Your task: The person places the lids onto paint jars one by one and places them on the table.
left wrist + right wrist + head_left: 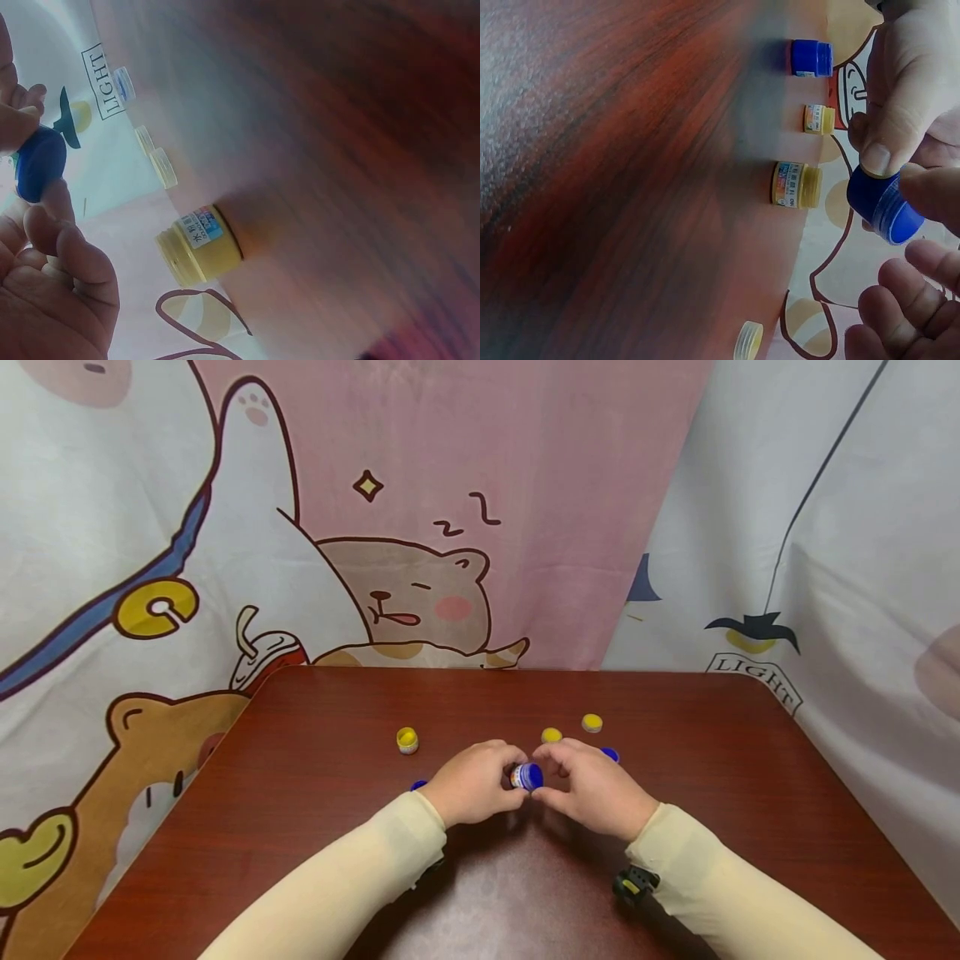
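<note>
Blue jar point(533, 776): raised above the middle of the table, tipped on its side, blue end to the right; white label with orange print, pale ridged band (lid or bare neck, I cannot tell).
Left hand point(476, 783): thumb and fingers gripping the jar's left part.
Right hand point(600, 787): fingers loosely curved, apart from the jar; thumb tip at its edge, contact unclear.
Left side: lidless yellow jar point(407, 742), upright; nearer, a second blue jar point(807, 58).
Far right: two yellow lids point(592, 723), a blue lid point(611, 753) nearer.
Table point(517, 893): reddish brown, before a cartoon-printed cloth point(570, 510).
</note>
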### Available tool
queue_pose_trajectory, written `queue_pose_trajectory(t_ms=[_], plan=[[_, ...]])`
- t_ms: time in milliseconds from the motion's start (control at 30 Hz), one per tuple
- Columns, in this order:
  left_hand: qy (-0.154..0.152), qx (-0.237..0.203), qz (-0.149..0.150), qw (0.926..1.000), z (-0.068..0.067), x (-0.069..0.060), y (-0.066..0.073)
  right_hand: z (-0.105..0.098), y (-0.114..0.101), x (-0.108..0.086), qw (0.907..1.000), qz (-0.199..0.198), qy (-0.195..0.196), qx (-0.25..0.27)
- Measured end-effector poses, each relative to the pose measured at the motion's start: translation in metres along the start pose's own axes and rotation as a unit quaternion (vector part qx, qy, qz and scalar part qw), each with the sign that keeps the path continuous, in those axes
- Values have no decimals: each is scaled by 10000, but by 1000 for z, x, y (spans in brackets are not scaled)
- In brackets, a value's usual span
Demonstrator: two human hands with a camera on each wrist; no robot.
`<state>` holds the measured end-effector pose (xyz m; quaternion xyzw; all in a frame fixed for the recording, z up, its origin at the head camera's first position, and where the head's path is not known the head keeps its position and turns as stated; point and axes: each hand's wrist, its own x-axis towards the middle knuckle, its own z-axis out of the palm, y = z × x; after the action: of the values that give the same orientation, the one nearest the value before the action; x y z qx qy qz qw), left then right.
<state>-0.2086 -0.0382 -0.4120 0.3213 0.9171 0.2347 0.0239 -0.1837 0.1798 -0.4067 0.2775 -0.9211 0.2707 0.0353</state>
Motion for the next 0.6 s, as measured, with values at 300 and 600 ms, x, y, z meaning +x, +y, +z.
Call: queue_pose_trajectory(t_ms=[300, 600], plan=[[6, 9, 41, 10000, 0, 1, 0, -1, 0, 1, 9999, 56, -90, -1], [-23, -19, 17, 10000, 1, 1, 1, -3, -1, -2, 10000, 55, -37, -13]])
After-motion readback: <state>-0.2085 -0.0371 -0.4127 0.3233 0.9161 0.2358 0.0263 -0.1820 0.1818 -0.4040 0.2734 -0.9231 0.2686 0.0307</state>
